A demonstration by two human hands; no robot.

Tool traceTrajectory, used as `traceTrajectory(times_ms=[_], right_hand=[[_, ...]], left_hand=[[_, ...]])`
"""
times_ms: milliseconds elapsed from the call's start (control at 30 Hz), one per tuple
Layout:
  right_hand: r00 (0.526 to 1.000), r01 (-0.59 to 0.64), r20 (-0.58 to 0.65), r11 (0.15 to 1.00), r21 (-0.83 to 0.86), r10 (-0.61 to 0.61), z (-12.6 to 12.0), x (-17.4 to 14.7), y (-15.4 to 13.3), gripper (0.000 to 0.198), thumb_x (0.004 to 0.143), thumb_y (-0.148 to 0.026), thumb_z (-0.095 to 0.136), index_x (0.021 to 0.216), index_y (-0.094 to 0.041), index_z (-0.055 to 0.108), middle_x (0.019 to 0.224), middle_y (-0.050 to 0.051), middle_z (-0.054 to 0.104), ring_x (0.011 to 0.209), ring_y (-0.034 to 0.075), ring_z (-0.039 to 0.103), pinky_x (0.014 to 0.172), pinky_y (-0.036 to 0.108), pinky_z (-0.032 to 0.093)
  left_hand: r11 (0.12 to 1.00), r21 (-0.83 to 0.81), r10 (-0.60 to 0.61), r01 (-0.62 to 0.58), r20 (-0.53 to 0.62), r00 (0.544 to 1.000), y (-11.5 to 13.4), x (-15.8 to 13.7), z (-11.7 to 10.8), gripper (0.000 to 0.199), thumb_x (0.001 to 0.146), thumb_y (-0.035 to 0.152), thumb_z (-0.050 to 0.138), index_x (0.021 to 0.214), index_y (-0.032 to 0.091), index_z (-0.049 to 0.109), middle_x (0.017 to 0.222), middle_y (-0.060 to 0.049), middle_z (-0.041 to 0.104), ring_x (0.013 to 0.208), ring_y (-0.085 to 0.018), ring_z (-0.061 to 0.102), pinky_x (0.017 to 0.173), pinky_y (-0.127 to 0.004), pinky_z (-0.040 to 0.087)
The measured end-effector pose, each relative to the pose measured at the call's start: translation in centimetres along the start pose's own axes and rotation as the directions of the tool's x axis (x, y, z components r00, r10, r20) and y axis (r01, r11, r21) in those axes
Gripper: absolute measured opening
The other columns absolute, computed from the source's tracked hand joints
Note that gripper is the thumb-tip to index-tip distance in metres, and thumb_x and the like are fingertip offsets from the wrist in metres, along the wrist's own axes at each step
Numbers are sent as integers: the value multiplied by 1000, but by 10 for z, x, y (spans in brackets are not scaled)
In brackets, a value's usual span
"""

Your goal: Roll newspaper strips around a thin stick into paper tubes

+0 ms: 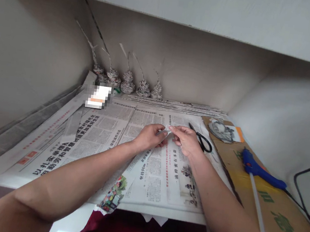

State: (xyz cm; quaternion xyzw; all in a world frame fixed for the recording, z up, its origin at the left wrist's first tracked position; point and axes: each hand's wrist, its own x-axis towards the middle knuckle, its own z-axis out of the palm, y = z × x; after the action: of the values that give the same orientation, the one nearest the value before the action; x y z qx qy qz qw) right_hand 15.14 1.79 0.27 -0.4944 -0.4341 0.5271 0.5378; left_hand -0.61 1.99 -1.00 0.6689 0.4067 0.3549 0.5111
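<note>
My left hand [151, 136] is closed in a pinch on a strip of newspaper [116, 192], over the middle of the newspaper-covered table. The strip slants down to the lower left from my fingers, and its near end, with a coloured picture, reaches the table's front edge. My right hand [185, 139] pinches the strip's narrow upper tip, with the fingertips of both hands almost meeting. Just right of my right hand lie black-handled scissors [205, 142]. Open newspaper sheets [106, 136] lie beneath both hands.
Several woven paper gourd shapes [127, 82] stand along the back wall. Thin rolled paper sticks [179, 106] lie before it. At right, cardboard [260, 225] bears a blue glue gun [262, 172] and crumpled grey material [221, 131]. A blurred-out bright object [99, 96] sits back left. A ledge [170, 0] overhangs.
</note>
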Motion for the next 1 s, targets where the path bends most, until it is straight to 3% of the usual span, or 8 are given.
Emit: traceTrajectory(times_ms=[167, 500, 633, 833, 1000], right_hand=[[999, 34, 1, 999, -16, -34, 2, -1, 0, 36, 52, -42, 80, 57, -16, 57, 46, -6, 39, 40, 5, 30, 36, 22, 16], [998, 48, 39, 998, 28, -49, 7, -6, -1, 43, 56, -40, 79, 55, -19, 42, 45, -8, 37, 39, 4, 29, 36, 21, 16], [997, 23, 76, 999, 28, -25, 3, -4, -1, 37, 58, -43, 78, 62, -18, 50, 47, -7, 39, 41, 5, 32, 36, 20, 17], [978, -6, 207, 1000, -8, 7, -6, -3, -7, 36, 63, -42, 75, 88, -16, 68, 67, -1, 52, 51, 6, 40, 37, 20, 19], [980, 15, 197, 999, -32, -8, -4, -4, -5, 37, 63, -40, 75, 89, -15, 71, 60, -1, 49, 51, 8, 38, 38, 21, 20]], left_hand=[[997, -66, -28, 29, 3, 1000, 6, -2, 2, 35, 81, 49, 51, 96, 17, 56, 65, -4, 66, 55, -14, 63, 46, -21, 49], [993, -106, -53, 54, 12, 999, 13, -6, 1, 33, 84, 49, 46, 97, 20, 54, 65, -2, 64, 57, -16, 64, 48, -23, 51], [991, -117, -62, 62, 8, 998, 10, -4, 1, 32, 84, 48, 46, 93, 19, 54, 64, -2, 64, 56, -15, 63, 47, -23, 50], [987, -134, -90, 87, -14, 996, 5, 0, 0, 32, 84, 48, 46, 95, 19, 54, 63, -2, 64, 52, -15, 62, 45, -23, 50], [990, -121, -69, 67, -14, 998, 4, 1, 0, 32, 84, 48, 46, 93, 19, 55, 63, -3, 64, 52, -14, 62, 46, -23, 50]])
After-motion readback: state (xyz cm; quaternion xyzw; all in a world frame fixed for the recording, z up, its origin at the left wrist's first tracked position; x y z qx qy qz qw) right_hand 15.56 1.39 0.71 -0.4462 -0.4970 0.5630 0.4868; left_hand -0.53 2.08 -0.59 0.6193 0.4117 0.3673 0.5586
